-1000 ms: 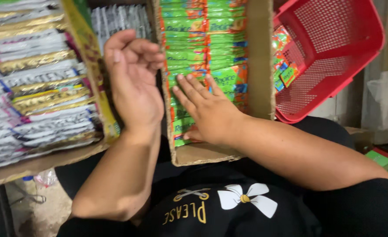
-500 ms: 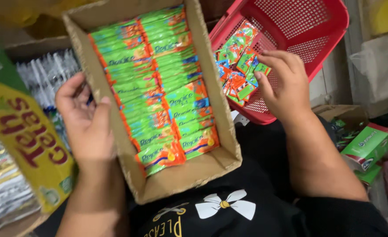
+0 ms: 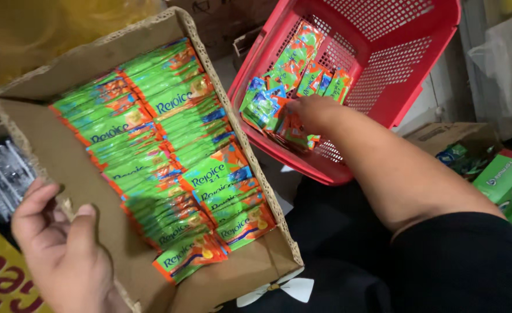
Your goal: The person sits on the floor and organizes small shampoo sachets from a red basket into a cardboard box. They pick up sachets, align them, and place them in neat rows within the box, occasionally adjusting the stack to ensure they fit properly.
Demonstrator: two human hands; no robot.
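We see the left hand gripping the side wall of the cardboard box, which holds 2 rows of green sachets. The right hand lies inside the red basket, fingers closed on a sachet bundle

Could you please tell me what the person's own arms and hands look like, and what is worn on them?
Both hands are bare: no gloves, rings, watch or bracelets show. The left hand is seen only to about the wrist, with no sleeve in view. The right hand leads into a bare forearm; a black short sleeve covers the upper arm. Fingernails on the left hand look short and unpainted.
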